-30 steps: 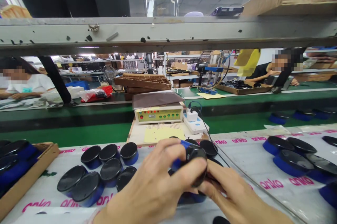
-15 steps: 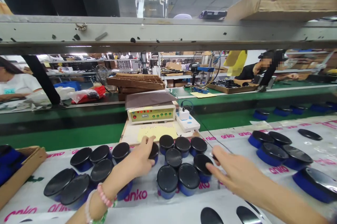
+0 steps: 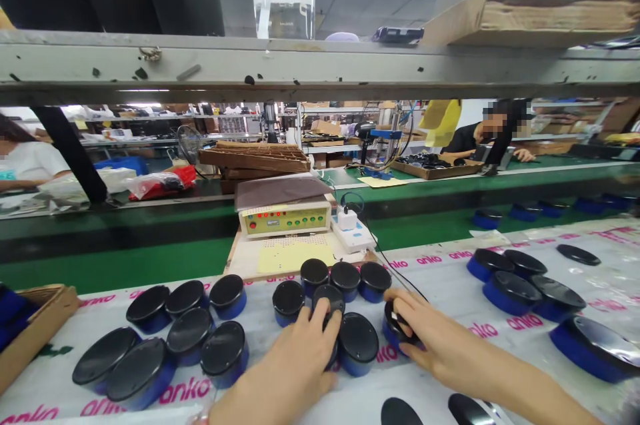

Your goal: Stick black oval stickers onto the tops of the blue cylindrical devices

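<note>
My left hand [image 3: 300,352] reaches over the middle cluster, fingers curled over a round blue piece with a black top that it mostly hides. Its fingertips lie by the black-topped piece [image 3: 327,298] just behind. My right hand [image 3: 420,325] is closed around another black-topped blue round piece [image 3: 393,326], at the right side of the cluster and a little apart from it. Between the hands sits one more such piece [image 3: 358,343]. Several others stand behind, including one [image 3: 375,280] near my right fingers.
More black-topped blue pieces stand in a group at left [image 3: 189,335] and at right [image 3: 513,292]. A cardboard box [image 3: 50,325] is at far left. Behind are a control box [image 3: 285,218] and a power strip [image 3: 357,233]. A shelf beam [image 3: 320,68] crosses above; co-workers sit beyond.
My left hand has moved right and toward me, from the cluster's left piece onto its front-left piece. My right hand has closed round the right-hand piece, which has shifted slightly right.
</note>
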### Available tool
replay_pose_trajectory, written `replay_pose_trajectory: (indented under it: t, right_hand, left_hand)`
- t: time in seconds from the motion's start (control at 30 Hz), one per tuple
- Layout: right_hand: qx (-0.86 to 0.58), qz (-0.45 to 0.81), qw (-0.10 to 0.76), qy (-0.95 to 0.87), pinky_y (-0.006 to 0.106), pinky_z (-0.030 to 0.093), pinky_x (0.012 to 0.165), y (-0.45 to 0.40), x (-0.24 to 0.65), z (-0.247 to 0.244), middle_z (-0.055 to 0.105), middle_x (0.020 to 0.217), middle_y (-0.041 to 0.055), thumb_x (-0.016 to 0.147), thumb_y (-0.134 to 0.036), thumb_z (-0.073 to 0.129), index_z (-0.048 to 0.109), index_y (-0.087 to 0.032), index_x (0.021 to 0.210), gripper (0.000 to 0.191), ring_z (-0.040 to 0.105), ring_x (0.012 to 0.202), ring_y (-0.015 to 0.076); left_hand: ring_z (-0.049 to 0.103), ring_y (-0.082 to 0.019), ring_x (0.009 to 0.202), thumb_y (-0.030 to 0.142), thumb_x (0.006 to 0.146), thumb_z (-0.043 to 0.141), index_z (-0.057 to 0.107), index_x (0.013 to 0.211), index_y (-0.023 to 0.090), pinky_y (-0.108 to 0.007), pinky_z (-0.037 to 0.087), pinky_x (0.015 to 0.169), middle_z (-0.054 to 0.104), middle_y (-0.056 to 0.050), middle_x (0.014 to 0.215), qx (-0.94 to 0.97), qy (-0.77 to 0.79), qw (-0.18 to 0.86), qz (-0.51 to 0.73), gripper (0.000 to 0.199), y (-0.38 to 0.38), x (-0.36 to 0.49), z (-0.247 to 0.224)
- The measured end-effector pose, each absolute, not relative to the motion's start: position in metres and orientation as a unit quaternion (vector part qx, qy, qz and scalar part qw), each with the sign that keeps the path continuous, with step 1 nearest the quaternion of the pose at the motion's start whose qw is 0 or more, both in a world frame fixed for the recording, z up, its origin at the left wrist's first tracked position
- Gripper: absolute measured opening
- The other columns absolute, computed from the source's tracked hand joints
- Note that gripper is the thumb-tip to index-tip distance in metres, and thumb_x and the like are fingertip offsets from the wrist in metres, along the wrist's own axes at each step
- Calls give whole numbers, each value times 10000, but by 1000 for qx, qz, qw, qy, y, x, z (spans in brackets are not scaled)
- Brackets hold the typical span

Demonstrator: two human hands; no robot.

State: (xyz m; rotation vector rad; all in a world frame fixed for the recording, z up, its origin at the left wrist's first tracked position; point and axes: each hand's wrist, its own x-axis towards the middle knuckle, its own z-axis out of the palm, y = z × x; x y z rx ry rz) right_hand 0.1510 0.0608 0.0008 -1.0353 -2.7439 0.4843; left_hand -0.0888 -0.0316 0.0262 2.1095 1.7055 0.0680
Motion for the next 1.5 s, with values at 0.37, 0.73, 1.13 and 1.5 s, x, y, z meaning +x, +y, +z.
replay_pose_trajectory:
  t: [0.37,0.73,1.13,1.5]
  right_hand:
    - [-330,153,53,-930,423,450,837,39,103,4,585,1063,70,798,-221,621,501,-188,973,215,553,948,255]
    - [-327,121,49,-936,342,435,661,54,115,19,595,847,36,781,-256,592,467,-220,795,130,543,756,223]
    - [-281,117,82,-949,335,456,711,126,66,12,563,882,8,851,-350,593,555,-156,942,218,550,771,152]
    - [-293,249,199,-901,266,439,718,95,81,51,410,806,-30,824,-317,549,363,-216,1245,471,499,772,151]
  left_hand:
    - [461,-308,1182,139,673,574,455,1248,131,-423,408,993,425,-152,1308,733,627,261,44,586,-33,-89,30]
    - [578,-325,1004,330,723,673,458,1220,267,-445,493,816,586,-78,1157,764,591,246,80,545,-33,-98,13]
    - [391,-286,1170,23,735,620,449,1272,228,-428,364,997,477,-81,1231,808,576,54,117,599,8,-119,-3]
    - [390,-274,1262,269,836,625,291,1390,230,-439,357,1041,429,-102,1378,782,575,83,227,648,3,-122,11]
